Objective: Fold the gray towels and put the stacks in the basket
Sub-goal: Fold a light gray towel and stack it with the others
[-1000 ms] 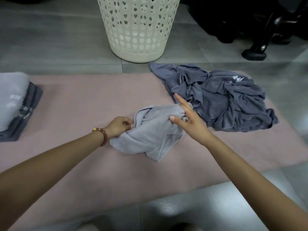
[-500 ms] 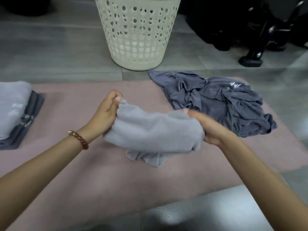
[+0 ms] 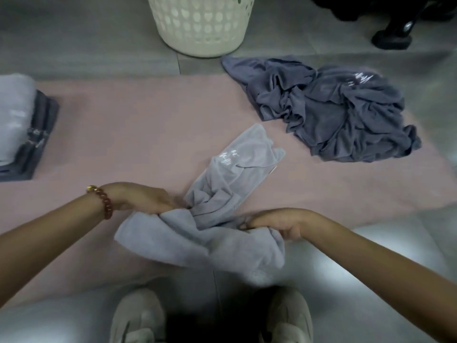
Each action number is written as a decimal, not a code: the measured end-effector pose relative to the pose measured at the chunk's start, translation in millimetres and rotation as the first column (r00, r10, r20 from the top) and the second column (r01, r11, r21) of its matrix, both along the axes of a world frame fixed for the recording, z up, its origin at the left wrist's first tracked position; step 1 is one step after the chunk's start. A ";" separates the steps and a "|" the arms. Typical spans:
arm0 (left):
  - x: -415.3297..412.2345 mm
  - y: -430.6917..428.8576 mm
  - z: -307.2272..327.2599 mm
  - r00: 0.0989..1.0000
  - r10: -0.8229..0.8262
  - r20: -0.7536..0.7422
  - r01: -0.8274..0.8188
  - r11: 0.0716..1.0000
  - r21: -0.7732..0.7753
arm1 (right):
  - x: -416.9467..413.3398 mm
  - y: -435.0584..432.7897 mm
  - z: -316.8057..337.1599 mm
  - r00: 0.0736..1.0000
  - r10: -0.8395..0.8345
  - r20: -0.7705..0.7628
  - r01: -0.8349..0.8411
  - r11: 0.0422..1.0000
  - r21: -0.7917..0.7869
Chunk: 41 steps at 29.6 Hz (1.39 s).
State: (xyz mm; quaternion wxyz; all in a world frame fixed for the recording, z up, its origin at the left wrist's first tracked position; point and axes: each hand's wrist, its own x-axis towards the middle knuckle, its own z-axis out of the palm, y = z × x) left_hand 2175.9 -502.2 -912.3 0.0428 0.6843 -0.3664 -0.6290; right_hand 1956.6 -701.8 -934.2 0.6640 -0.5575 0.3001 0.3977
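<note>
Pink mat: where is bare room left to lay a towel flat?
The widest bare stretch of pink mat lies between the folded stack at left and the light gray towel held by left hand and right hand. The dark gray pile crowds the right end; only a narrow strip separates it from that towel.

A pink mat (image 3: 128,144) lies on the tiled floor (image 3: 74,45), a black stand base (image 3: 392,42) beyond it.

Mat (image 3: 148,134) on the floor (image 3: 74,45), basket (image 3: 201,26) behind it (only its lower part shows), folded stack (image 3: 22,127) at the mat's left end, towel heap (image 3: 333,115) at its back right, loose towel (image 3: 222,194) at the front middle, left hand (image 3: 138,198) and right hand (image 3: 279,222) on either side of it, shoes (image 3: 138,318) nearest.
</note>
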 end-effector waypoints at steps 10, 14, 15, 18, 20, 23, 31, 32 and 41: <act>112.0 -49.1 132.7 0.642 0.702 -0.308 -0.670 0.319 -0.671 | 150.3 -95.6 155.4 0.558 -0.148 0.817 0.633 0.712 -0.304; 154.1 -88.8 242.3 0.410 0.698 -0.587 -0.561 -0.314 -0.766 | 229.4 -99.4 277.2 0.076 0.052 0.996 0.902 0.422 -0.091; 156.6 -93.8 267.2 0.405 0.677 -0.614 -0.499 -0.399 -0.769 | 238.2 -94.2 303.3 -0.064 0.092 0.994 0.916 0.401 0.022; 156.3 -98.6 306.0 0.414 0.698 -0.585 -0.269 -0.520 -0.811 | 240.3 -75.5 345.7 -0.330 0.152 0.932 0.889 0.382 0.253; 154.3 -95.7 296.0 0.377 0.801 -0.465 -0.108 -0.461 -0.881 | 230.8 -71.9 341.9 -0.349 0.201 0.915 0.894 0.365 0.261; 151.4 -84.4 248.4 0.305 0.902 -0.304 -0.080 -0.294 -0.952 | 218.9 -85.5 303.5 -0.156 0.231 0.960 0.940 0.332 0.073; 107.3 -35.3 97.6 0.696 0.560 0.449 0.067 0.572 -0.817 | 165.3 -104.8 173.5 0.686 0.109 0.719 0.631 0.404 -0.663; 98.7 -30.7 78.6 0.740 0.433 0.514 0.132 0.656 -0.743 | 156.1 -102.0 156.8 0.760 0.152 0.631 0.534 0.406 -0.741; 59.9 -15.3 13.6 0.813 -0.159 0.560 0.256 0.962 -0.098 | 110.6 -78.4 84.3 0.937 0.291 -0.195 -0.321 0.485 -0.814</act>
